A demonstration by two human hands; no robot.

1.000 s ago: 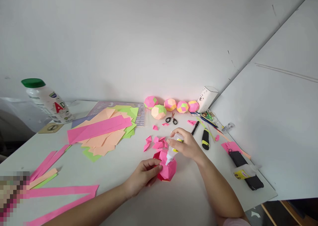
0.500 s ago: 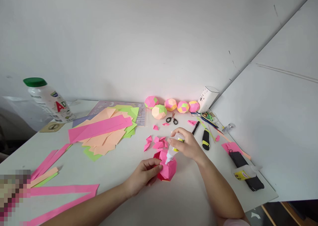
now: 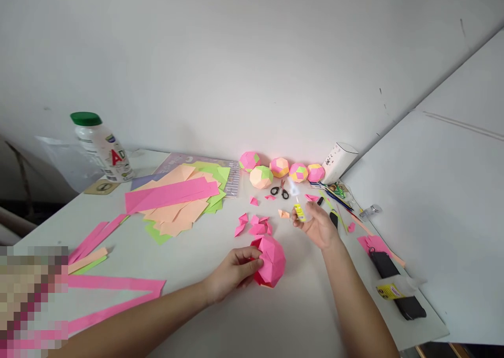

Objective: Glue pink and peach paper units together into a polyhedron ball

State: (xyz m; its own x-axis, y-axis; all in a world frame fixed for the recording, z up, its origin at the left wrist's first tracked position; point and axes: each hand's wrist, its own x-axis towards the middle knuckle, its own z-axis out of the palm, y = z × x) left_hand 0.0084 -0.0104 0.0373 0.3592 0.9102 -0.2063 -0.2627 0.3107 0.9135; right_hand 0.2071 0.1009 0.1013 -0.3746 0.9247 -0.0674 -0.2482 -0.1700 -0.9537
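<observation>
A pink faceted paper ball [image 3: 273,261], with an opening on its left side, is pinched at that edge by my left hand [image 3: 234,271]. My right hand [image 3: 321,227] grips a small glue bottle [image 3: 300,212] with a yellow label, its nozzle pointing up, above and to the right of the ball and apart from it. Several folded pink paper pieces [image 3: 259,227] lie just beyond the ball. A folded peach piece [image 3: 284,214] rests close to the right hand's fingertips.
Finished paper balls [image 3: 261,177] line the wall, near scissors [image 3: 280,191]. Coloured paper sheets [image 3: 173,195] and a green-capped bottle [image 3: 104,150] occupy the left. A second glue bottle [image 3: 397,287] lies over a black case [image 3: 411,308] at right. Pink strips [image 3: 118,283] lie front left.
My right hand has lifted the glue bottle away from the ball, up and to the right, and turned its nozzle upward. My left hand still holds the ball. The view has shifted slightly.
</observation>
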